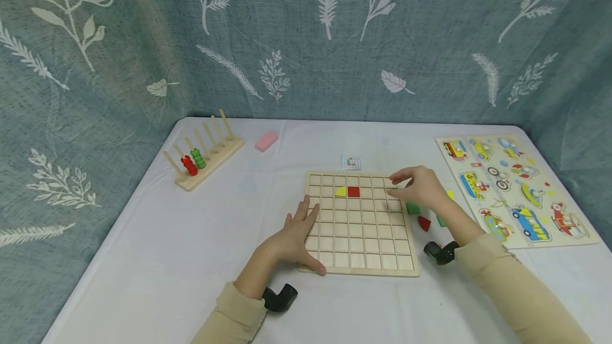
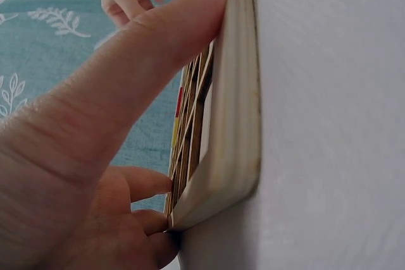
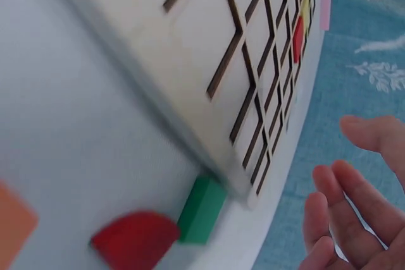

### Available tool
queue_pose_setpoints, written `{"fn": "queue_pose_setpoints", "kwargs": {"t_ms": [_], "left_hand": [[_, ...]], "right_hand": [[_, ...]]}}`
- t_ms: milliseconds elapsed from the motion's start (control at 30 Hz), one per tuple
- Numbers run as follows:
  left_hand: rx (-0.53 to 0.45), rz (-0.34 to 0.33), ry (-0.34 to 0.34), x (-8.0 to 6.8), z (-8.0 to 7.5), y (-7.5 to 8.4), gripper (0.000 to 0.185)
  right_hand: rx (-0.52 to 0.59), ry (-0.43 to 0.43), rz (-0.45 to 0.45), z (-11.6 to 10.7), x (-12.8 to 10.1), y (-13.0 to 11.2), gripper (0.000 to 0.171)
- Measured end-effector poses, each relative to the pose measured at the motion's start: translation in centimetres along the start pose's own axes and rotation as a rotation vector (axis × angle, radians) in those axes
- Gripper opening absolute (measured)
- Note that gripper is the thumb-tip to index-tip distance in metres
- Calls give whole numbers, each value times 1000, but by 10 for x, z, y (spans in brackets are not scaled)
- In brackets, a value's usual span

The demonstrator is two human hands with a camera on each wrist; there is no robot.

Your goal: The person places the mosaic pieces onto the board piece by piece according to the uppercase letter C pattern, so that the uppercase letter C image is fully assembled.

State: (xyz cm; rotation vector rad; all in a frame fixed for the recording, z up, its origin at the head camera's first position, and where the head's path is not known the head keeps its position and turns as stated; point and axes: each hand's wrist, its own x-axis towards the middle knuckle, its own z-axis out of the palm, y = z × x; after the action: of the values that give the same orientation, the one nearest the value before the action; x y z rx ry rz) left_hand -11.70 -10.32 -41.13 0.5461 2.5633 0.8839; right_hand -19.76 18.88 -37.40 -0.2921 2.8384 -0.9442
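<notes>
A wooden grid board lies on the white table. Two pieces sit side by side in its upper rows: a yellow rounded piece and a red square. My left hand rests at the board's left side, fingers spread along the edge and thumb on the near left corner; the left wrist view shows the thumb lying over the frame. Above the board's far right corner is my right hand, thumb and fingers apart. In the right wrist view its fingers have nothing between them.
Right of the board lie a green block, a red quarter-round piece and an orange piece. Farther right is a vehicle puzzle board. A pegged stand, a pink block and a small patterned card are behind.
</notes>
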Motion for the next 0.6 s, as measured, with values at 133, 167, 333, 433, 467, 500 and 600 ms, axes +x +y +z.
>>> {"fn": "queue_pose_setpoints", "kwargs": {"t_ms": [133, 167, 333, 433, 467, 500, 600], "left_hand": [[0, 0, -3, 0, 0, 0, 129], [-1, 0, -3, 0, 0, 0, 129], [-10, -3, -4, -1, -1, 1, 129], [-4, -5, -6, 0, -1, 1, 129], [1, -7, -7, 0, -1, 1, 130], [5, -9, -7, 1, 0, 1, 130], [13, -10, -7, 2, 0, 0, 130]], "right_hand": [[-10, 17, 11, -7, -5, 5, 37], [-12, 19, 12, -9, -6, 6, 37], [-28, 34, 8, -16, -11, 14, 38], [-41, 50, 10, -20, -14, 20, 37], [-43, 54, 12, -21, -15, 22, 37], [-43, 58, 15, -23, -15, 25, 37], [-48, 68, 28, -26, -18, 30, 37]]}}
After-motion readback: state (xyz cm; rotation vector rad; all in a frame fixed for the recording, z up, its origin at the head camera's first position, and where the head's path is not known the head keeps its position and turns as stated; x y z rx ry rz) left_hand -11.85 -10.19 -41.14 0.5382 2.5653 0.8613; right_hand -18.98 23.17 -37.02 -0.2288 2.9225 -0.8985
